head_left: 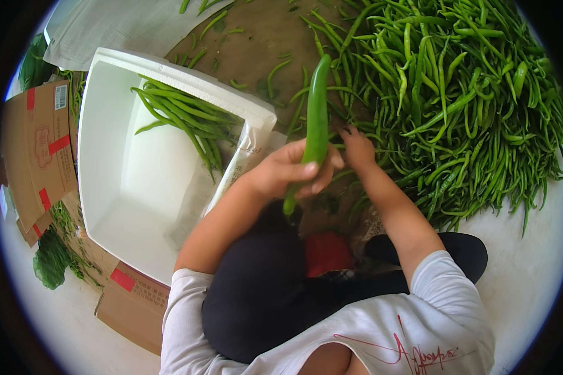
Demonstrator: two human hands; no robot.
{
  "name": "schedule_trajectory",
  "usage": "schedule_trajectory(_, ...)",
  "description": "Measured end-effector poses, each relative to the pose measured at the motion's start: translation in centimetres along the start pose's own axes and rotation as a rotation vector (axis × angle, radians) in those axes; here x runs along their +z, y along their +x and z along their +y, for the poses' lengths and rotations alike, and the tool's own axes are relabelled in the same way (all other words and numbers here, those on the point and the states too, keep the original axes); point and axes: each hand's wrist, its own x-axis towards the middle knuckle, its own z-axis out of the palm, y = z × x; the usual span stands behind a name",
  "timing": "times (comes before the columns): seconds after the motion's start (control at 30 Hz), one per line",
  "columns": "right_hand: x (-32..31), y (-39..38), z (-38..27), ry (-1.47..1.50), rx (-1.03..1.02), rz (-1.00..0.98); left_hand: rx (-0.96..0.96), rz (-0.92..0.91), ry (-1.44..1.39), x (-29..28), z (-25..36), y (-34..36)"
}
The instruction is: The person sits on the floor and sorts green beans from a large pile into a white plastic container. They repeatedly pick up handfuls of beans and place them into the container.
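Note:
My left hand (pixel 297 170) is closed round a long, thick green chili pepper (pixel 318 112), held upright with its tip pointing away from me. The lower end of a pepper sticks out below the fingers. My right hand (pixel 358 150) reaches down at the near left edge of a big heap of green chili peppers (pixel 444 100). Its fingers look slightly apart among the peppers, with their tips partly hidden. Left of my left hand stands a white foam box (pixel 122 181), where a bunch of long green peppers (pixel 184 119) lies against the far wall.
Loose peppers (pixel 275 78) are scattered over the brown ground sheet beyond the box. Cardboard pieces (pixel 40 150) with red tape lie at the left. A green leaf (pixel 51 259) is near them. Whitish sheeting (pixel 125 31) lies at the far left. A red object (pixel 328 253) sits between my legs.

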Motion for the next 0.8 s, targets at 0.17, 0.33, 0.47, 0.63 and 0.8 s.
schedule_trajectory(0.17,-0.4,0.9,1.2,-0.075,-0.082,0.069,-0.17,-0.257,0.04,0.2,0.6,-0.6)
schedule_trajectory(0.33,-11.0,0.7,-1.1,0.004,-0.069,-0.036,-0.127,-0.096,0.102,0.5,0.8,-0.5)
schedule_trajectory(0.47,-17.3,-0.2,0.1,-0.063,0.128,-0.373,-0.014,0.108,0.062,0.4,0.2,-0.4)
schedule_trajectory(0.63,-22.3,-3.7,0.0,0.715,0.455,-0.548,0.054,0.181,0.052,0.5,0.6,0.1)
schedule_trajectory(0.8,-25.0,-7.9,-3.9,1.267,0.277,-0.693,0.081,0.395,0.296,4.4,2.5,1.9)
